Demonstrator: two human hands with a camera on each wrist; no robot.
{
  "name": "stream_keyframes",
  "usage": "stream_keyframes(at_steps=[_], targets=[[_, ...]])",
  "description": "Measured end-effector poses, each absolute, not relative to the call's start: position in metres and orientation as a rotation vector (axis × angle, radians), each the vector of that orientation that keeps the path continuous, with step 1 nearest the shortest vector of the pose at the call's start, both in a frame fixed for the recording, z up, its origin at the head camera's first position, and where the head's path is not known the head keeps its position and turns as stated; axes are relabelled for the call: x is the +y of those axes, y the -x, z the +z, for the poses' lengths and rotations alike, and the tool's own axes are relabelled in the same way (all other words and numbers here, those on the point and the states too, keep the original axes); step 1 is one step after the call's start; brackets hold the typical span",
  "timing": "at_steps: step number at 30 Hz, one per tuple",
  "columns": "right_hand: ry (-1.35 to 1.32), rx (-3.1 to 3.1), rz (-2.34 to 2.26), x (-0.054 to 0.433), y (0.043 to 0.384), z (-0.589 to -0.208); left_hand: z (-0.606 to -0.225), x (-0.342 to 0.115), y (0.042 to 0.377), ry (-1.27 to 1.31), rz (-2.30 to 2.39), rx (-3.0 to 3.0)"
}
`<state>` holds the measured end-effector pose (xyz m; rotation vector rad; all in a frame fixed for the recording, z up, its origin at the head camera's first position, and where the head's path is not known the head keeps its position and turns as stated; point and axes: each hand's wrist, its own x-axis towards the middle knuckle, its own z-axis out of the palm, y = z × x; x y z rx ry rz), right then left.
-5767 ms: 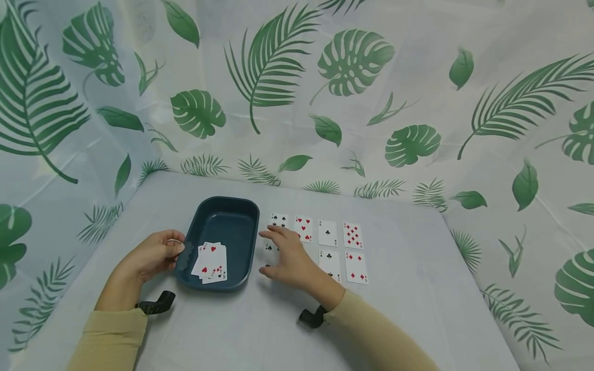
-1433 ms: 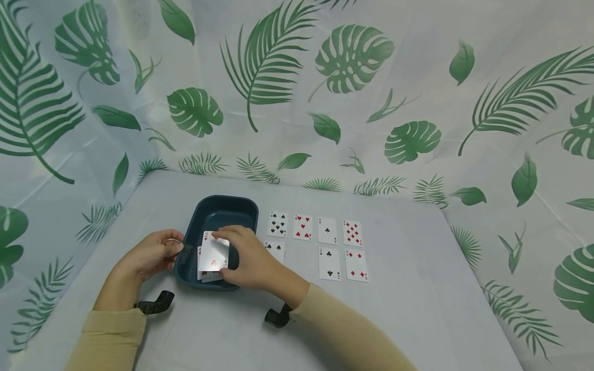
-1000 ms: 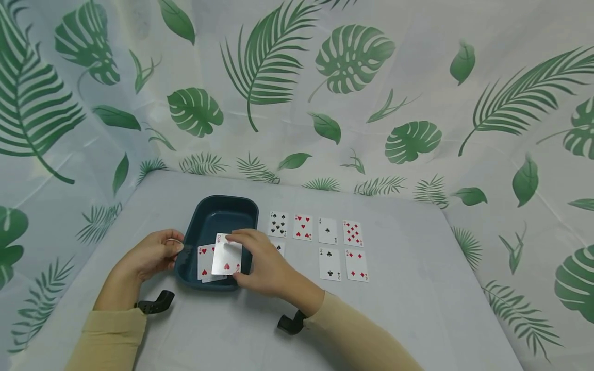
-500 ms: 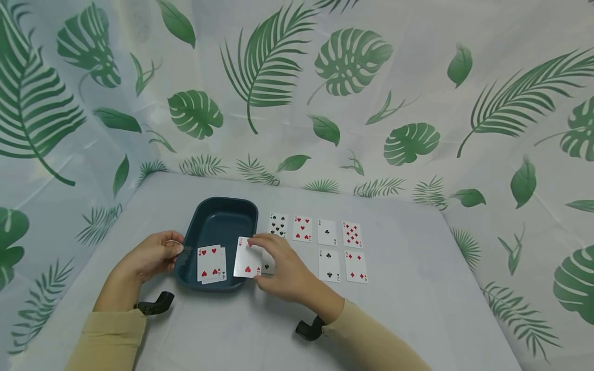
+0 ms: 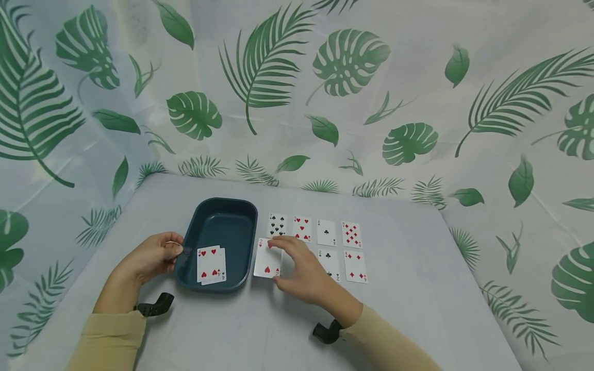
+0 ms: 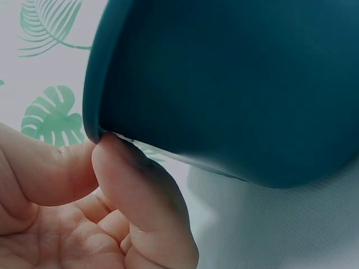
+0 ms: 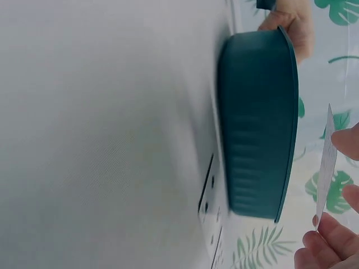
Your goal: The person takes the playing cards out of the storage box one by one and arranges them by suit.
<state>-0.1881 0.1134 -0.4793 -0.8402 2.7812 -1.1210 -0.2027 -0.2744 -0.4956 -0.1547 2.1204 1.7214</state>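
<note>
My right hand (image 5: 303, 270) pinches a two of hearts playing card (image 5: 267, 260) by its edges. The card is held face up just right of the dark blue tray (image 5: 223, 226); the right wrist view shows it edge-on, raised above the table. It overlaps a lower-row card in the head view. My left hand (image 5: 148, 260) grips the tray's left rim between thumb and fingers, also seen close in the left wrist view, where the thumb (image 6: 140, 190) presses at the rim (image 6: 92, 106). Inside the tray a four of hearts (image 5: 209, 264) lies over another card.
Right of the tray, face-up cards lie in two rows: seven of spades (image 5: 277, 224), five of hearts (image 5: 302, 228), ace of clubs (image 5: 327, 233) and a red diamonds card (image 5: 351, 235) behind; two of clubs (image 5: 329, 265) and four of diamonds (image 5: 356, 267) in front. A leaf-print curtain (image 5: 352, 129) surrounds the table.
The two of hearts, earlier on the pile in the tray, is now in my right hand, carried rightward past the tray's rim. The left hand has stayed on the tray.
</note>
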Motion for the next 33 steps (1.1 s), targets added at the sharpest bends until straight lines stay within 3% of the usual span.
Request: stream_keyframes(at_steps=[33], targets=[[0.721, 2.843, -0.877, 0.176, 0.208, -0.5, -0.498, -0.276, 0.203, 0.157, 1.708, 2.128]])
